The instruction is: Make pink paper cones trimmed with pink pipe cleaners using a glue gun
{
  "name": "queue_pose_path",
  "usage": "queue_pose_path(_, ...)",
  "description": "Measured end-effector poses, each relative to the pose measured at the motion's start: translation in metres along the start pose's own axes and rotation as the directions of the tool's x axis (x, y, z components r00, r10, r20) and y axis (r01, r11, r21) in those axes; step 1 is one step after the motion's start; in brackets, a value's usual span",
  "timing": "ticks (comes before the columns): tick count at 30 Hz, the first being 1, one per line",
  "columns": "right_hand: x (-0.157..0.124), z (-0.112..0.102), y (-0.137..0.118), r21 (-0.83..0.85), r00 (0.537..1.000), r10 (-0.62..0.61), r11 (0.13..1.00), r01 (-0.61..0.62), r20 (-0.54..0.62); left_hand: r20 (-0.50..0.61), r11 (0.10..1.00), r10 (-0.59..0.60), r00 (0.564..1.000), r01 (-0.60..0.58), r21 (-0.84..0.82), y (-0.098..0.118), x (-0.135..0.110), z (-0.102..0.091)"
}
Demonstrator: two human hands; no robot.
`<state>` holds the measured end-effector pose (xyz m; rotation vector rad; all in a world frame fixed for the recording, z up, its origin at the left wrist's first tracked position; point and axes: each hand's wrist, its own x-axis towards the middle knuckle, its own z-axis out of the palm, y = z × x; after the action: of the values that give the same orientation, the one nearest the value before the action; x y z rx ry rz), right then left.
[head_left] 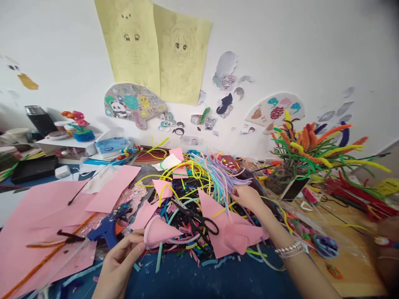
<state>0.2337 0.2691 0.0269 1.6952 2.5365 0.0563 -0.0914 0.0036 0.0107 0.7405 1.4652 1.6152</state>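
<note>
My left hand [124,253] pinches a pink paper cone [162,232] at its wide end, where a pale pink pipe cleaner runs round the rim. The cone's tip points right. Further right, my right hand [247,198] has its fingers closed at the bundle of pastel pipe cleaners [215,170], by the pink and purple ones; how many are in its grip I cannot tell. Black-handled scissors [198,220] lie between the hands on a heap of scraps. Cut pieces of pink sheet [218,232] lie below my right hand.
A blue glue gun [106,232] and large pink sheets [40,207] lie left. Yellow pipe cleaners [193,168] cross the heap. A bunch of colourful pipe cleaners [311,145] stands at right, near a wooden surface [352,253]. Part of another person's hand [388,232] shows at the right edge.
</note>
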Motion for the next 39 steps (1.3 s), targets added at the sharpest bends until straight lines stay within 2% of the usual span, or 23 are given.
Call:
queue_pose_path(6,0.017,-0.017,0.032,-0.016,0.976,-0.016,1.0,0.013,-0.216,0.049,0.996,0.067,0.997,-0.07,0.059,-0.002,-0.002,0.004)
queue_pose_path(10,0.034,-0.02,0.038,-0.115,0.953,-0.063,0.993,0.03,-0.298,0.102,0.987,0.104,0.989,-0.115,0.11,-0.001,-0.002,0.009)
queue_pose_path(15,0.047,-0.013,0.029,-0.251,0.96,-0.109,0.967,0.043,-0.257,0.135,0.979,0.106,0.985,-0.128,0.16,-0.004,-0.001,0.007)
queue_pose_path(21,0.048,-0.006,0.021,-0.319,0.977,-0.05,0.948,-0.018,-0.206,0.123,0.97,0.086,0.989,-0.111,0.216,-0.003,-0.001,0.006)
queue_pose_path(26,0.047,-0.008,0.018,-0.344,0.987,-0.017,0.938,-0.04,-0.161,0.142,0.968,0.097,0.985,-0.127,0.217,0.0,0.0,0.007)
queue_pose_path(32,0.036,-0.015,0.027,-0.345,0.997,-0.013,0.938,-0.015,-0.08,0.125,0.969,0.074,0.989,-0.1,0.226,-0.003,0.0,0.003)
queue_pose_path(35,0.03,-0.011,0.03,-0.34,0.999,0.013,0.94,-0.022,-0.03,0.133,0.972,0.077,0.988,-0.104,0.212,-0.003,-0.001,0.005)
queue_pose_path(39,0.026,-0.003,0.031,-0.309,0.998,0.058,0.949,-0.064,-0.031,0.165,0.971,0.094,0.982,-0.127,0.204,-0.001,-0.004,0.009)
